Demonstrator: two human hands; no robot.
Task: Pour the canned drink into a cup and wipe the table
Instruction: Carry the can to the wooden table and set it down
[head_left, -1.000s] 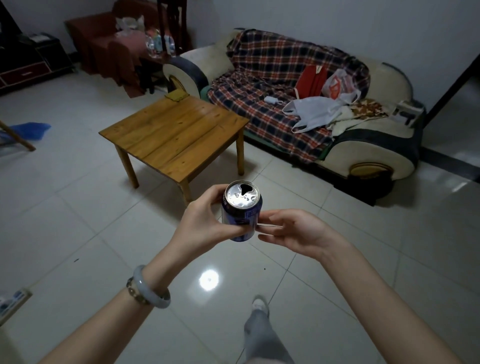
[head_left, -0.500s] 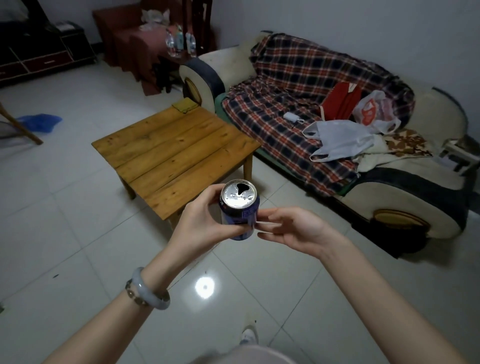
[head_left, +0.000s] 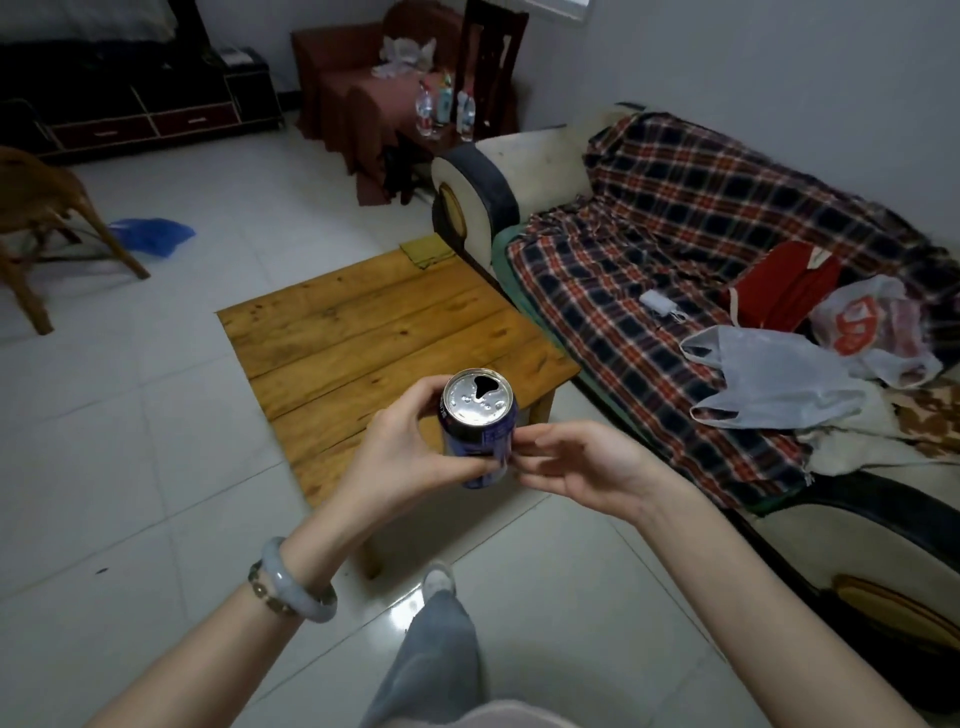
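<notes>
1. The can (head_left: 478, 426) is being held upright in the air in front of the person. Its silver top is facing the camera and its drinking hole is open. Fingers are covering part of its blue side, so the label is not readable.
2. The left hand (head_left: 410, 457) is gripping the can, with the thumb lying across the near side. The fingers are curling round the far side, where they are mostly hidden.
3. The right hand (head_left: 582, 467) is lying palm up just right of the can, its fingers loosely straight. The tips are reaching the can's lower side, but I cannot tell whether they are pressing it or only brushing it.
4. A bracelet (head_left: 296, 582) is sitting on the left wrist. Both forearms are running off the bottom edge.
5. The wooden table (head_left: 374, 332) is lying beyond the hands, which are covering its near corner together with the can. A yellow cloth (head_left: 428, 251) is resting at its far corner, beside the sofa's arm.
6. A trouser leg (head_left: 441, 649) and shoe (head_left: 439, 579) are showing below the hands.
7. The sofa (head_left: 519, 171) is running along the right, with its far end cut off. It is carrying a plaid blanket (head_left: 675, 218), a red bag (head_left: 784, 286) and a pale plastic bag (head_left: 779, 379).
8. At the back, bottles (head_left: 444, 106) are standing in dim light. A wooden chair (head_left: 41, 208) is being cropped by the left edge.
</notes>
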